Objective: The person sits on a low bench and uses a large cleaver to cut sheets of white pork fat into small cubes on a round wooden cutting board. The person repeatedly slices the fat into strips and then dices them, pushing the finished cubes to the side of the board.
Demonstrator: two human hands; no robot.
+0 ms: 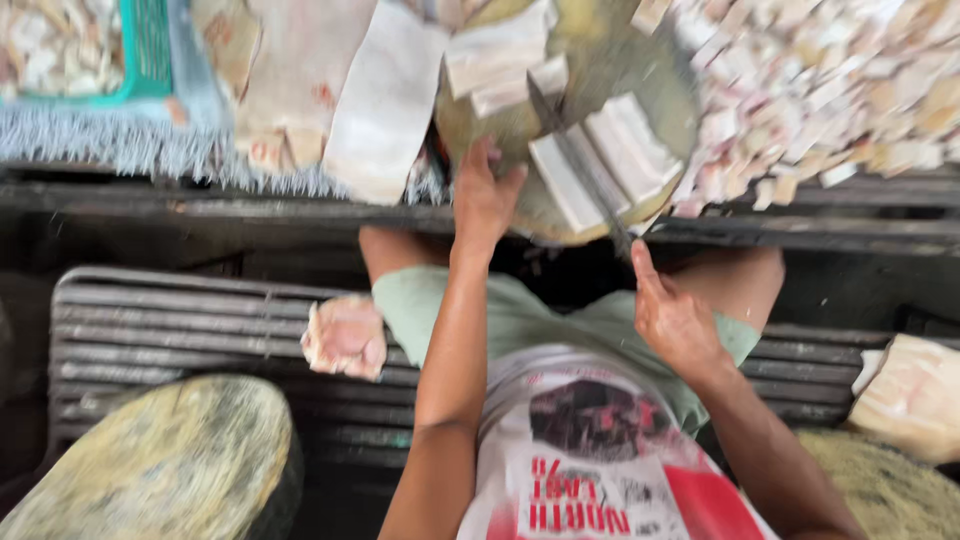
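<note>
A round wooden chopping block (640,70) lies on the slatted platform in front of me, with pale strips of cut meat (600,155) on it. My left hand (483,195) rests flat on the block's near edge, fingers apart, just left of the strips. My right hand (672,320) is closed around the handle of a long knife (575,160), whose dark blade lies across the strips. More pale slabs (500,55) sit at the back of the block. The picture is blurred by motion.
A heap of small diced pieces (830,90) spreads right of the block. Large pale slabs (385,100) lie to its left, beside a green basket (145,50). Below are a pink chunk (345,337) on a dark slatted bench (180,330), another round block (160,460), and a pale slab (910,395).
</note>
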